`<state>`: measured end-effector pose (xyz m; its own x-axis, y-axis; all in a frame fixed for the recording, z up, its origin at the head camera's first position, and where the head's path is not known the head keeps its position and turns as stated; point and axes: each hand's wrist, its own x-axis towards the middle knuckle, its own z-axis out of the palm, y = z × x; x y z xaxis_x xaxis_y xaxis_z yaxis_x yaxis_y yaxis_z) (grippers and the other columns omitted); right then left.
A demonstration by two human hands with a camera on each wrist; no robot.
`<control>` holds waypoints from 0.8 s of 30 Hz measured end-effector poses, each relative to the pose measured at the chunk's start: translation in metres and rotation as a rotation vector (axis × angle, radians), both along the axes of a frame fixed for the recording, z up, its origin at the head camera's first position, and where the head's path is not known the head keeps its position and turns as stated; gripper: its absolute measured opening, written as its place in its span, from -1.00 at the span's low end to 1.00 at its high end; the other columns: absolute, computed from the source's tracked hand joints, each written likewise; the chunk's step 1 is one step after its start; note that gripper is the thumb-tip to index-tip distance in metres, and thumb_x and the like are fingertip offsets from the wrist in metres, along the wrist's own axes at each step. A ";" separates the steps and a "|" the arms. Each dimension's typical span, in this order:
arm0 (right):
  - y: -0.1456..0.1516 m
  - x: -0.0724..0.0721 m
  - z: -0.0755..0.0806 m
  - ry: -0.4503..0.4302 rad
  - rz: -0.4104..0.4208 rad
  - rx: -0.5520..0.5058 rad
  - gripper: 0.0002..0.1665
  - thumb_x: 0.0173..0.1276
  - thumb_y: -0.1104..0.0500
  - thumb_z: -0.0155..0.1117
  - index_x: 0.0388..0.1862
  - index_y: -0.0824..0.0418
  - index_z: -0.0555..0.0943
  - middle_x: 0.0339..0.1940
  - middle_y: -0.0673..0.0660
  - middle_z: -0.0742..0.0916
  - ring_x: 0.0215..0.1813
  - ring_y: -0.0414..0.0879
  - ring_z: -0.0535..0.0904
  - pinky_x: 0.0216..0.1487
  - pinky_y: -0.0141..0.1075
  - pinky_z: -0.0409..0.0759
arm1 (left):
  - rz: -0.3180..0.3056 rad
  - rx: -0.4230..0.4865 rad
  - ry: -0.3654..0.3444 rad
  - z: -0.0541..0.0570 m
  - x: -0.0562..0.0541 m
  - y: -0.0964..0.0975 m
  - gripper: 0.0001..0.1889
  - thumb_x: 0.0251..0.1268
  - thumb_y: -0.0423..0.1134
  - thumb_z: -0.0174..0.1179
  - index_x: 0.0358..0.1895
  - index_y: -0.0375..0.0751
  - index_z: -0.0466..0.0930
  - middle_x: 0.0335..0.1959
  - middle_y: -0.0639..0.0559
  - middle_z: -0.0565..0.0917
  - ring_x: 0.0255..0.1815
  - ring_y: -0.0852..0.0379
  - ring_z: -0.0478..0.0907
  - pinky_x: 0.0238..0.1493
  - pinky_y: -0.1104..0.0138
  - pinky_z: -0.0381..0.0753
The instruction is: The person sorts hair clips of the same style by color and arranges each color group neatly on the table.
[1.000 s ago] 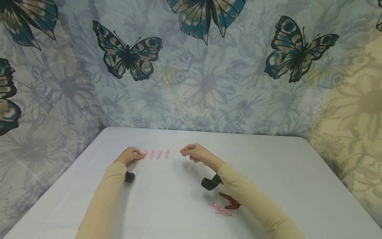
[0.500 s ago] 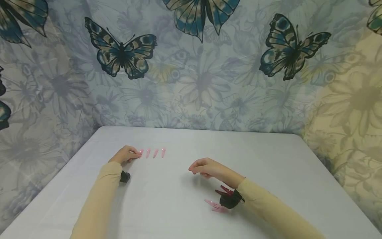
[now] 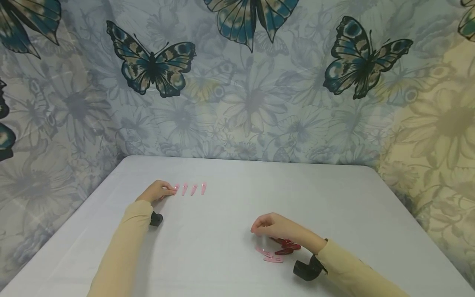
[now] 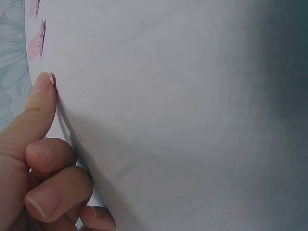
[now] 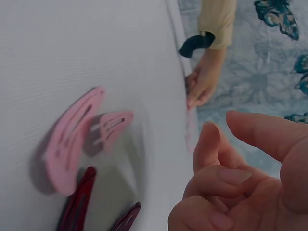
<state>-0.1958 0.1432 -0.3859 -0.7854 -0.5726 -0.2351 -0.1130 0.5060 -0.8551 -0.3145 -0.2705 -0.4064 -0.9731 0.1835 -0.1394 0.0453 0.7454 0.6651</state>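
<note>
Row (image 3: 184,189): four clips (image 3: 194,189) lying done
Pile (image 3: 284,251): pink-and-red clips (image 3: 273,260) waiting
Left hand (image 3: 156,190): pinching end clip (image 3: 177,187)
Right hand (image 3: 276,227): hovering half-spread

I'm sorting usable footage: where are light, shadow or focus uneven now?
Head view: the wall looks yellower at right, and a soft shadow lies beside the left sleeve; left wrist view: the table darkens and blurs at right; right wrist view: dull light, soft shadows beside the pink clips.

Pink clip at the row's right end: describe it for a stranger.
On the white table, near its far edge, four pink clips form a row. The left hand touches the leftmost. The wanted clip is rightmost, the row's farthest from that hand.
</note>
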 end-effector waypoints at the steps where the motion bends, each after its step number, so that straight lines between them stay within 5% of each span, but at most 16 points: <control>1: 0.001 0.002 -0.001 0.027 0.013 0.009 -0.75 0.35 0.17 0.21 -0.16 0.35 0.65 -0.32 0.01 0.66 -0.47 -0.22 0.29 -0.44 -0.43 0.27 | 0.002 0.001 -0.005 0.000 0.000 0.000 -0.74 0.28 -0.26 0.26 -0.17 -0.47 0.66 -0.86 0.20 0.25 -0.74 0.28 0.09 -0.58 0.40 0.18; 7: 0.009 0.014 -0.003 0.176 0.052 0.061 -0.92 0.15 0.29 0.32 -0.38 0.28 0.61 -0.48 -0.05 0.63 -0.43 -0.30 0.41 -0.38 -0.46 0.37 | 0.007 -0.012 -0.026 0.000 -0.001 -0.002 -0.73 0.27 -0.23 0.27 -0.18 -0.44 0.67 -0.81 0.21 0.30 -0.73 0.27 0.13 -0.56 0.40 0.22; 14: 0.009 0.024 -0.005 0.267 0.009 0.206 -0.78 -0.04 0.32 0.47 -0.56 0.18 0.55 -0.67 -0.12 0.50 -0.56 -0.33 0.36 -0.52 -0.48 0.33 | -0.006 -0.012 -0.040 0.005 0.001 -0.003 -0.71 0.30 -0.22 0.26 -0.11 -0.44 0.66 -0.76 0.21 0.32 -0.72 0.30 0.16 -0.57 0.42 0.25; 24: 0.003 0.030 -0.001 0.381 0.008 0.340 -0.72 -0.13 0.33 0.49 -0.61 0.14 0.51 -0.66 -0.12 0.48 -0.53 -0.29 0.32 -0.50 -0.45 0.28 | 0.007 0.005 -0.040 0.002 0.001 0.000 -0.72 0.30 -0.24 0.26 -0.16 -0.48 0.64 -0.84 0.21 0.26 -0.76 0.31 0.12 -0.59 0.43 0.23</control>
<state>-0.1660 0.1465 -0.3869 -0.8473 -0.5203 -0.1067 -0.3903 0.7461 -0.5394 -0.3139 -0.2707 -0.4042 -0.9680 0.1773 -0.1774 0.0131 0.7421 0.6702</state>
